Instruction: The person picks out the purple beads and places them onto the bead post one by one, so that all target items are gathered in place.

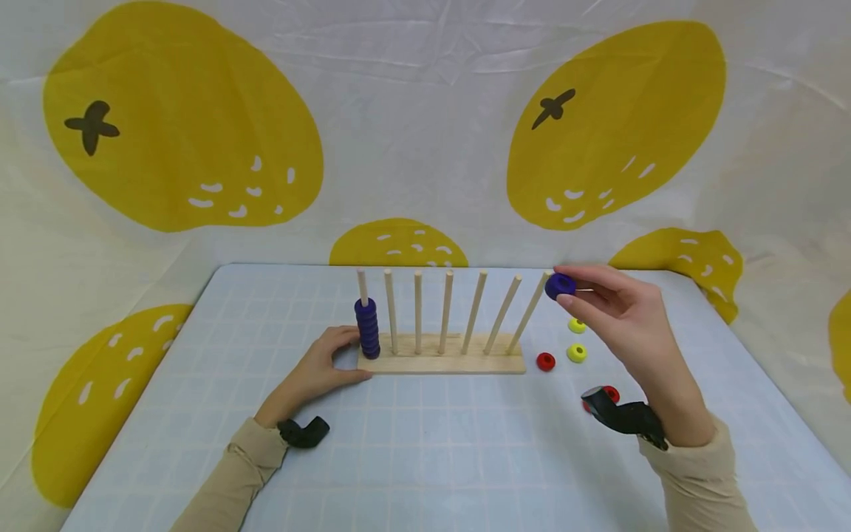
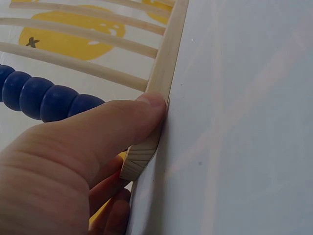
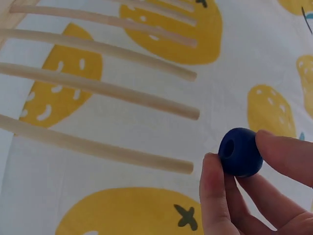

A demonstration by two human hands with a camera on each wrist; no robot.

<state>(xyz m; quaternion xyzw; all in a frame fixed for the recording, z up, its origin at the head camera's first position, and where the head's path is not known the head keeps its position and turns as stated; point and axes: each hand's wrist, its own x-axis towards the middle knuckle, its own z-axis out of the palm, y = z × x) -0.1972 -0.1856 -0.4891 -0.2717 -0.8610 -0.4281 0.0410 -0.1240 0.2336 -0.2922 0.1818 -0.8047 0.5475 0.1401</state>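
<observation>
Between thumb and fingers my right hand [image 1: 621, 307] pinches a blue bead [image 3: 240, 152], its hole visible in the right wrist view. The bead is beside the top of the rightmost peg [image 1: 530, 314] in the head view; the right wrist view shows it apart from the peg tips. A wooden base [image 1: 442, 363] carries a row of several upright pegs. Blue beads [image 1: 368, 329] are stacked on the leftmost peg. My left hand [image 1: 326, 366] grips the base's left end, thumb [image 2: 146, 110] on the front edge and fingers behind.
Right of the base lie a red bead [image 1: 546, 361] and two yellow beads [image 1: 577, 353]. More red [image 1: 611, 394] shows partly behind the black wrist camera [image 1: 625, 415]. A pale checked cloth covers the table [image 1: 425, 458]; a lemon-print sheet [image 1: 412, 133] hangs behind.
</observation>
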